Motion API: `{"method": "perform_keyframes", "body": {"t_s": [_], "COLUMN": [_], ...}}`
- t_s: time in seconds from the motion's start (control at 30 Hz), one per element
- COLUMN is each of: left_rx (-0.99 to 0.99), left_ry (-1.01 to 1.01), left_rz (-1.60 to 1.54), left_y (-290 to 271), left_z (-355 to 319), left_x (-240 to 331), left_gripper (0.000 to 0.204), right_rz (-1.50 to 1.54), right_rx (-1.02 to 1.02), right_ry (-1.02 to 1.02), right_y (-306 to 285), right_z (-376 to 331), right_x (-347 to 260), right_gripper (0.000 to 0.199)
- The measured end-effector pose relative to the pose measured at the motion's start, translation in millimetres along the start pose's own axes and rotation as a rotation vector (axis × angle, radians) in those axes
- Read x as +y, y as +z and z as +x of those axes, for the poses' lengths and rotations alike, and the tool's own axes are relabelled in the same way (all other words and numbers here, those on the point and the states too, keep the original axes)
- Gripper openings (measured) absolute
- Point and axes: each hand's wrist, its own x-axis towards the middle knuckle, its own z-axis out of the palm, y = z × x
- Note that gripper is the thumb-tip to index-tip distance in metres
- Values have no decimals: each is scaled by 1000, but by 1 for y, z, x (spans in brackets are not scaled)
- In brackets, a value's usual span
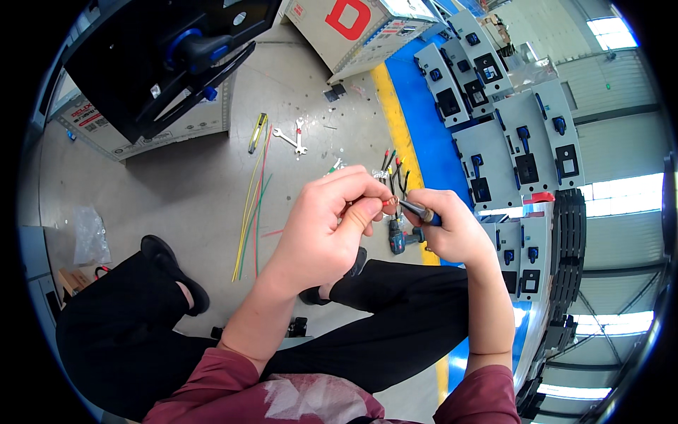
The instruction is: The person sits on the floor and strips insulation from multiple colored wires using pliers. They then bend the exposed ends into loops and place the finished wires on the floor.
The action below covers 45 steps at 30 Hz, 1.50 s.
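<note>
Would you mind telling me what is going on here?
A person's left hand pinches a small red piece, too small to identify, while the right hand holds a blue-handled tool, its tip close to that piece. Loose wires, a knife, wrenches and a drill are on the floor.

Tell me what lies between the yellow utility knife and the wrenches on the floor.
Upper ends of thin coloured wires, in the head view.

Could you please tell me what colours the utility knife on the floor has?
The utility knife is yellow and black, as the head view shows.
</note>
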Motion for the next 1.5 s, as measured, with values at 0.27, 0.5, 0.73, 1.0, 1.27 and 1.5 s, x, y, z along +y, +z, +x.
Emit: {"method": "perform_keyframes", "body": {"t_s": [0.27,0.5,0.73,1.0,1.27,1.5], "left_rx": [-36,-129,-96,-78,-33,207], "left_ry": [66,227,281,267,68,-95], "left_rz": [32,187,252,247,37,-399], "left_y": [2,-8,-3,3,-6,-10], "left_z": [-2,2,2,-2,-3,10], "left_x": [1,-4,2,9,4,-9], "left_gripper": [14,14,12,11,11,22], "right_rz": [57,266,147,-10,265,261], "right_rx": [-102,-341,-249,-93,-257,-126], "right_ry": [1,-50,-39,-84,-115,324], "right_y": [-6,-3,-1,-1,-9,1], "right_z": [-5,-9,-9,-11,-11,-4], "right_x": [0,11,12,2,11,5], "right_gripper": [34,32,26,29,43,42]}}
